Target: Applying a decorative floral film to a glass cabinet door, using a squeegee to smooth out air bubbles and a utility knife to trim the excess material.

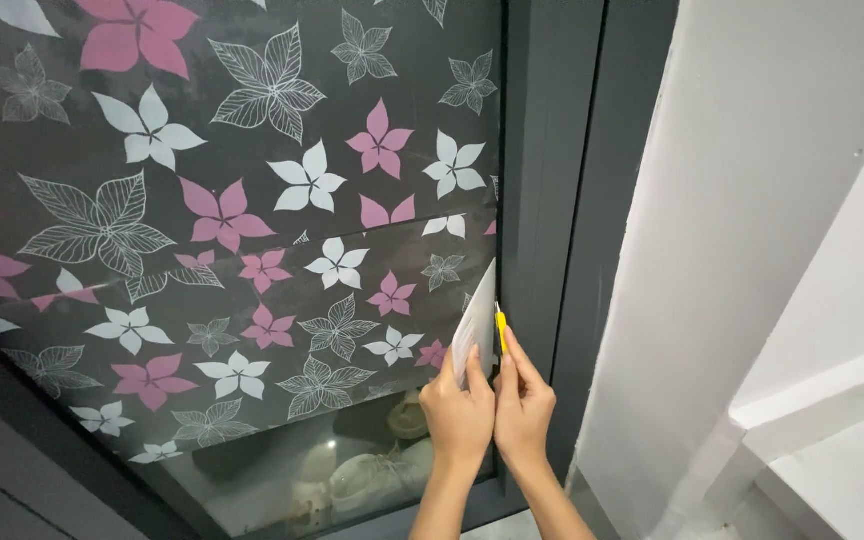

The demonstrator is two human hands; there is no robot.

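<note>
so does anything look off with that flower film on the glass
Yes. The flowered film has a slanted seam across the middle where the flowers do not line up. At the right edge by the dark frame, a loose white-backed strip is peeled away, held by the left hand; the right hand holds a yellow knife.

Can't see most of the yellow cutter [500, 330], hidden btwn my hands; forearms cut off at bottom edge; pale shoes [377, 470] behind glass blurred.

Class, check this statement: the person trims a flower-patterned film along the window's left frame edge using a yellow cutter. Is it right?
Not quite. The head view shows the yellow cutter in the right hand at the window's right frame edge, not the left. The left hand peels back the flower-patterned film.
</note>
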